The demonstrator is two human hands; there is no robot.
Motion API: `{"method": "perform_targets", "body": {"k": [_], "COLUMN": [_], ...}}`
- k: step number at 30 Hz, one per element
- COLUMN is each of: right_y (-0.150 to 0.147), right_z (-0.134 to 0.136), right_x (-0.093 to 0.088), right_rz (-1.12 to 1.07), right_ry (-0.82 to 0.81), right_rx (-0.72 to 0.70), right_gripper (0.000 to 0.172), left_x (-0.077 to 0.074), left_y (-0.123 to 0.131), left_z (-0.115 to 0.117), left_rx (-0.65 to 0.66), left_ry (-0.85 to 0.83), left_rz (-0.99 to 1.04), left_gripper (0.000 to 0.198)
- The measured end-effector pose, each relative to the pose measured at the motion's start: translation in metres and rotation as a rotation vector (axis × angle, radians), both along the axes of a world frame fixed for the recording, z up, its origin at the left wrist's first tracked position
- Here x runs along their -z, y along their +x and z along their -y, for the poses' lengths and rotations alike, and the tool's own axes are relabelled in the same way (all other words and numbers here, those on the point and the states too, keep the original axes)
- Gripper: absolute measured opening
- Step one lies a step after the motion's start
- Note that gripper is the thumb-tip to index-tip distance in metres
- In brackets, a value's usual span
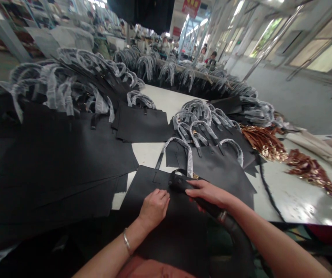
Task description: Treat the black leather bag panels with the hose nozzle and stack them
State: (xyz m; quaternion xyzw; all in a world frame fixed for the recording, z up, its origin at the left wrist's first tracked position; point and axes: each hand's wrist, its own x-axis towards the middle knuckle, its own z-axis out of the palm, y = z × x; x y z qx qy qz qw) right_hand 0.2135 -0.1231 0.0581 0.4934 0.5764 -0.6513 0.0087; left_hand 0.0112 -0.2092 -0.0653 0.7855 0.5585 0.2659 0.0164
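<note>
A black leather bag panel lies in front of me on the white table, its handle wrapped in white foam. My left hand rests on the panel with its fingers curled under, a bracelet on the wrist. My right hand is closed round a black tool with a thick black hose; the tool's head touches the panel's top edge near a gold fitting.
Stacks of black panels with wrapped handles cover the left and far table. Piles of copper-coloured metal fittings lie at right. A black cord runs across the table. People work in the background.
</note>
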Motion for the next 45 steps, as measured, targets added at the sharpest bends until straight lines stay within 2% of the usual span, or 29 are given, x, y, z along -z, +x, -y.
{"method": "perform_targets", "body": {"k": [4, 7, 9, 11, 15, 20, 26, 30, 34, 39, 42, 45], "right_y": [-0.012, -0.028, -0.034, -0.033, -0.024, -0.034, -0.074, -0.095, -0.082, -0.036, -0.021, -0.025], "right_z": [-0.005, -0.012, -0.018, -0.021, -0.014, -0.003, -0.013, -0.018, -0.021, -0.019, -0.018, -0.018], "right_x": [0.01, 0.016, 0.013, 0.007, -0.003, 0.001, 0.007, 0.008, -0.003, -0.019, -0.019, -0.012], "right_rz": [-0.032, -0.057, -0.073, -0.106, -0.114, -0.073, -0.101, -0.101, -0.175, -0.039, 0.041, 0.093], "right_ry": [0.021, 0.182, 0.321, 0.367, 0.167, -0.07, -0.068, 0.052, 0.146, 0.099, 0.058, 0.024], "right_rx": [0.004, 0.105, 0.21, 0.242, 0.047, -0.114, -0.18, -0.163, -0.147, -0.128, -0.112, -0.088], "right_gripper": [0.041, 0.052, 0.064, 0.068, 0.055, 0.043, 0.045, 0.043, 0.043, 0.045, 0.043, 0.041], "left_x": [0.001, 0.001, 0.003, 0.005, 0.01, 0.013, 0.009, 0.007, 0.005, 0.002, 0.002, 0.004], "left_y": [0.001, 0.001, 0.0, -0.003, -0.007, -0.011, -0.011, -0.01, -0.01, -0.01, -0.01, -0.01], "left_z": [0.0, 0.001, 0.002, 0.004, 0.009, 0.013, 0.012, 0.012, 0.012, 0.011, 0.01, 0.01], "left_rx": [0.001, 0.007, 0.013, 0.032, 0.155, 0.238, 0.219, 0.193, 0.163, 0.139, 0.141, 0.142], "left_ry": [0.028, 0.025, 0.027, 0.036, 0.073, 0.096, 0.073, 0.06, 0.056, 0.047, 0.048, 0.044], "left_rz": [-0.011, 0.0, 0.02, 0.045, 0.099, 0.153, 0.182, 0.192, 0.194, 0.173, 0.163, 0.157], "left_gripper": [0.022, 0.021, 0.021, 0.02, 0.021, 0.025, 0.023, 0.022, 0.023, 0.026, 0.025, 0.026]}}
